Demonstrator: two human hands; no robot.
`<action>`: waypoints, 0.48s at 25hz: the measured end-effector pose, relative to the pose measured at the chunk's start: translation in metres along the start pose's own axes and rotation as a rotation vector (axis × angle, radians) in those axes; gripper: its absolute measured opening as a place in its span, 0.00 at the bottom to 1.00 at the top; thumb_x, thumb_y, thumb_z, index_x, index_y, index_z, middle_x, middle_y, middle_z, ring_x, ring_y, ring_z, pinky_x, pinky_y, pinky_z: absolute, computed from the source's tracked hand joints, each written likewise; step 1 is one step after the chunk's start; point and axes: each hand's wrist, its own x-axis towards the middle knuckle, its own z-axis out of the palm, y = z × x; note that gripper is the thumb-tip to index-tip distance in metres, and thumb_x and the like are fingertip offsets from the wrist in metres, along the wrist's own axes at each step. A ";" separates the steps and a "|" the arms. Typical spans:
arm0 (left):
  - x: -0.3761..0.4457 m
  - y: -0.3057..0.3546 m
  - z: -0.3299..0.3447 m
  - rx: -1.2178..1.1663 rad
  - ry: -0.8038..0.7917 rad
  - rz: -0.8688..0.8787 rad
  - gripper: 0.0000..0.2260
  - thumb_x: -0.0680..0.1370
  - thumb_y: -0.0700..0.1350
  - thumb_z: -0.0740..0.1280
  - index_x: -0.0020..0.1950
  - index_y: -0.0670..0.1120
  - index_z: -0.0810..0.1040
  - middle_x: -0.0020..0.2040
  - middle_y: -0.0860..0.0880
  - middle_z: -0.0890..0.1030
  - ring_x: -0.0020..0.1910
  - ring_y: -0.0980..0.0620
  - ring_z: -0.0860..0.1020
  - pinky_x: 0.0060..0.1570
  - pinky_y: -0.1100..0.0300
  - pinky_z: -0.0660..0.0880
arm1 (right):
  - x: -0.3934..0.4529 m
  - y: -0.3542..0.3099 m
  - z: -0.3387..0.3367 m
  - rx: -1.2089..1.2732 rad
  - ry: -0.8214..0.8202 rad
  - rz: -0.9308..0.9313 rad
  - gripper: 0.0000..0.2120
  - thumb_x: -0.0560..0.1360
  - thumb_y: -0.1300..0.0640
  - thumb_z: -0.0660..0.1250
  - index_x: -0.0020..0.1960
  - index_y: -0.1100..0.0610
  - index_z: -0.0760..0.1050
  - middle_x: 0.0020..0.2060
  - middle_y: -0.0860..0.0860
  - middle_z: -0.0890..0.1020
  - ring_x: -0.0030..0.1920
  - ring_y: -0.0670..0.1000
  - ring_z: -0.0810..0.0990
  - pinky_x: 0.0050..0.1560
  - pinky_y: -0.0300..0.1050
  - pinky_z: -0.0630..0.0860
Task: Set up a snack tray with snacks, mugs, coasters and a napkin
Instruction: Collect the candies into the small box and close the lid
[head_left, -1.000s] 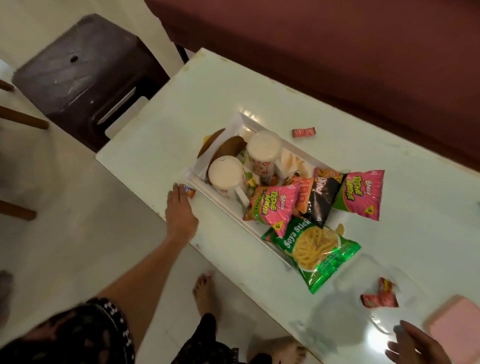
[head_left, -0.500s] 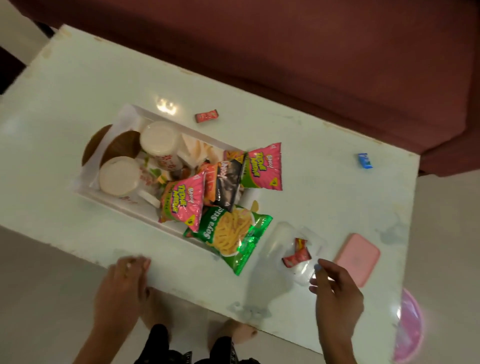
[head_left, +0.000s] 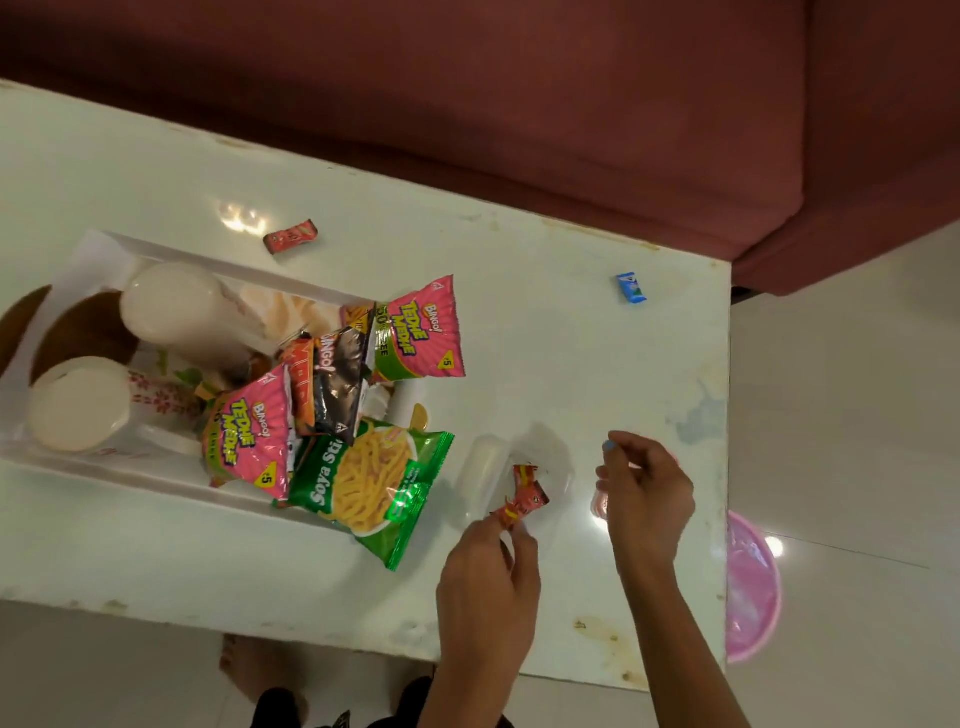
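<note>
Seen from above, a white table (head_left: 545, 322) fills most of the view, with a white rectangular tray (head_left: 156, 467) lying on its left part as the landmark. Inside the tray, at its left end, two white mugs (head_left: 78, 402) lie beside two brown round coasters (head_left: 83, 327), and a pale napkin (head_left: 291, 312) is tucked along the far wall. Snack packets crowd the tray's right end: two pink packets, one (head_left: 249, 431) near the front wall and one (head_left: 421, 332) hanging over the right end, a black packet (head_left: 337, 384) between them, and a green packet of soya sticks (head_left: 374, 488) spilling over the tray's front right corner onto the table. Just right of the tray sits a clear plastic container (head_left: 485, 467). The left hand (head_left: 488, 582) pinches a small red candy wrapper (head_left: 522, 499) between fingertips, at that container. The right hand (head_left: 644, 493) hovers further right of the tray with fingers loosely curled and holding nothing, above a pink object it mostly hides. Beyond the tray's far wall lies another small red candy (head_left: 291, 236), and well to the right of the tray a small blue candy (head_left: 631, 287). A dark red sofa (head_left: 519, 93) borders the table's far side, and a pink bowl (head_left: 750, 587) sits on the floor past the table's right edge.
</note>
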 end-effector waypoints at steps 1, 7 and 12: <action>0.008 0.005 0.003 0.032 -0.017 -0.025 0.10 0.78 0.50 0.59 0.48 0.47 0.77 0.35 0.48 0.80 0.35 0.51 0.77 0.35 0.61 0.70 | 0.011 -0.004 0.002 -0.015 -0.012 -0.020 0.05 0.75 0.59 0.66 0.45 0.52 0.80 0.41 0.50 0.83 0.38 0.52 0.83 0.39 0.38 0.80; 0.020 0.008 -0.004 0.097 -0.104 -0.072 0.11 0.77 0.51 0.60 0.50 0.49 0.80 0.34 0.46 0.80 0.35 0.50 0.76 0.37 0.58 0.72 | 0.093 -0.027 0.037 -0.310 -0.147 -0.193 0.14 0.73 0.54 0.69 0.57 0.57 0.77 0.56 0.54 0.81 0.50 0.50 0.80 0.48 0.29 0.71; 0.026 0.026 -0.026 -0.159 0.048 -0.076 0.04 0.74 0.45 0.66 0.44 0.51 0.81 0.23 0.56 0.76 0.26 0.60 0.74 0.26 0.71 0.68 | 0.156 -0.041 0.069 -0.646 -0.329 -0.214 0.41 0.68 0.46 0.73 0.74 0.52 0.57 0.78 0.55 0.47 0.76 0.59 0.53 0.70 0.57 0.62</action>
